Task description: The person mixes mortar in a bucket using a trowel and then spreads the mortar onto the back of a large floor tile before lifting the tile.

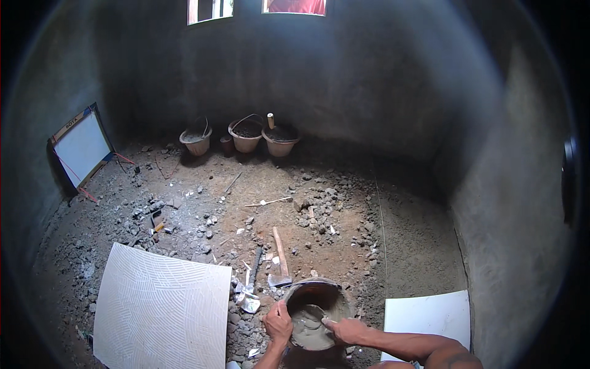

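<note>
A bucket [316,284] stands upright before me with wet grey mortar [310,332] in it. My left hand [279,322] is closed on the left side of its rim. My right hand [346,331] reaches in over the right side, fingers closed round a tool that looks like a mortar-coated trowel; the hand and the mortar hide most of it. Just beyond the bucket lies a hammer [281,255] with a wooden handle. Left of the bucket, a large pale tile [163,307] shows a face covered in combed ridges.
A smooth white tile [427,315] lies at the right on a grey mortar strip [418,240], beside a taut string [382,227]. Rubble [322,203] covers much of the floor. Several buckets [246,142] stand by the far wall. A framed white panel [83,150] leans at left.
</note>
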Motion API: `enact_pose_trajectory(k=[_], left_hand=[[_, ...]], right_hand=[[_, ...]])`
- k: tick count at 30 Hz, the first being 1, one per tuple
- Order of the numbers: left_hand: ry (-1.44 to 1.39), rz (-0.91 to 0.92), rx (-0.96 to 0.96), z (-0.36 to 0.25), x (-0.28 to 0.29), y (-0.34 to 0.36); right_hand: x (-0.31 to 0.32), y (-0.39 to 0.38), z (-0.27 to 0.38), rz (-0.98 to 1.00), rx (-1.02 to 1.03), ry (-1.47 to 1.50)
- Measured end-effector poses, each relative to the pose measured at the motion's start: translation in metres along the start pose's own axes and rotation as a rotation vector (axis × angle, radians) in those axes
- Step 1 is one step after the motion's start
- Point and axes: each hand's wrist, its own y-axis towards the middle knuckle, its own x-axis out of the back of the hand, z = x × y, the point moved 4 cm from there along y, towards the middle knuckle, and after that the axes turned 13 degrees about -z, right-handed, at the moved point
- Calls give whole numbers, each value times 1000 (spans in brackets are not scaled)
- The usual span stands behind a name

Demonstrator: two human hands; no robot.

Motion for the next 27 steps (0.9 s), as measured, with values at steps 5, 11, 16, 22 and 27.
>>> enact_pose_trajectory(k=[5,11,16,22,27], left_hand=[[13,-14,-14,3,0,0],[39,22,13,-3,3,0],[43,9,-14,-9,3,2],[12,11,-13,-10,-2,7],[56,17,-16,-4,0,4]], right_hand=[[-12,-4,-6,70,61,79],[10,-3,-25,130,260,189],[28,2,-41,16,69,111],[3,15,-25,-5,81,113],[-18,12,-20,93,260,159]])
